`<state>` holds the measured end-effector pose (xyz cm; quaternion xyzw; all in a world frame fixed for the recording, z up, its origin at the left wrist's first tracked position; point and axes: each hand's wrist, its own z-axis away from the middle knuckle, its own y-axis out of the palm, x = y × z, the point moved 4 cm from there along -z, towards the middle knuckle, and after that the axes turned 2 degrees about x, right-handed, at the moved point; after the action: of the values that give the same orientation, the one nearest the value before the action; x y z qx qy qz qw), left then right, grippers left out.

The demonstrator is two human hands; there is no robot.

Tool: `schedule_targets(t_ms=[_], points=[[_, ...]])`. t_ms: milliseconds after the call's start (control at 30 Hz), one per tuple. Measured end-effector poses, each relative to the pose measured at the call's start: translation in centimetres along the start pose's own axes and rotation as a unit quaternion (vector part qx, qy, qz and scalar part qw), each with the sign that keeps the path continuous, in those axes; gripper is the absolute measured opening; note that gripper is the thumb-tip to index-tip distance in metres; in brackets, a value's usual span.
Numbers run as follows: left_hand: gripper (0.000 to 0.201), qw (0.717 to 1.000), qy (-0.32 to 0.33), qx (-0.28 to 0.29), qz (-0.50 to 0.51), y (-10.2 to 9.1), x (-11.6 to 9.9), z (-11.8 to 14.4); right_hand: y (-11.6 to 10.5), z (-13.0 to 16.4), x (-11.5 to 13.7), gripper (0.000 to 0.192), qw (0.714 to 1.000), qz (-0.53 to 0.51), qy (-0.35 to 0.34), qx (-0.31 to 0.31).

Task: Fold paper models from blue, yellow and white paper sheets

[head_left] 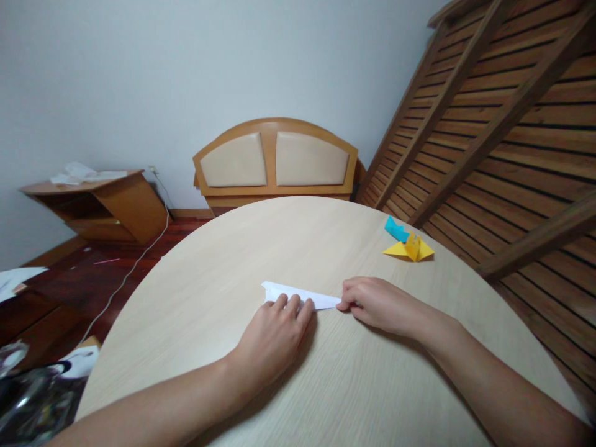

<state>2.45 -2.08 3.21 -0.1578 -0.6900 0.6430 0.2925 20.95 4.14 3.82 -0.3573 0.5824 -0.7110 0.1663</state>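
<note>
A narrow folded white paper [298, 294] lies flat near the middle of a round pale wooden table [223, 267]. My left hand [274, 332] rests knuckles up on the table, its fingertips pressing down on the paper's near edge. My right hand [377, 304] pinches the paper's right tip between thumb and fingers. Both forearms reach in from the bottom of the view.
A yellow folded paper shape [410, 249] and a blue one [397, 229] sit at the table's far right. Behind the table stand a wooden headboard [275, 162], slatted bed frames [503, 118] leaning on the right, and a low wooden cabinet [112, 205] on the left. A white cable [139, 261] runs across the floor.
</note>
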Motion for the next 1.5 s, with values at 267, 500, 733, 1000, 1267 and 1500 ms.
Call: schedule_targets(t_ms=[267, 500, 733, 1000, 1267, 1500], points=[[0.021, 0.994, 0.073, -0.054, 0.065, 1.1, 1.6, -1.4, 0.0, -0.1, -0.2, 0.027, 0.999, -0.045, -0.011, -0.01], [0.019, 0.991, 0.084, -0.069, 0.081, 1.5, 1.5, -1.7, 0.3, 0.0, -0.5, 0.027, 0.997, -0.075, -0.028, -0.024], [0.022, 0.981, 0.104, -0.116, 0.117, 1.5, 0.5, -2.0, 0.6, -0.5, -0.3, 0.026, 0.991, -0.117, -0.052, -0.034], [0.015, 0.989, 0.068, -0.076, 0.104, 1.7, 1.7, -2.2, 0.2, -0.2, -1.0, 0.024, 0.992, -0.108, -0.03, -0.054], [0.013, 0.987, 0.045, -0.091, 0.126, 1.9, 2.1, -2.4, 0.5, -0.4, -1.3, 0.016, 0.993, -0.072, -0.043, -0.081], [0.017, 0.981, 0.046, -0.127, 0.142, 1.9, 2.3, -2.5, 0.2, -0.4, -1.0, 0.014, 0.982, -0.156, -0.006, -0.11]])
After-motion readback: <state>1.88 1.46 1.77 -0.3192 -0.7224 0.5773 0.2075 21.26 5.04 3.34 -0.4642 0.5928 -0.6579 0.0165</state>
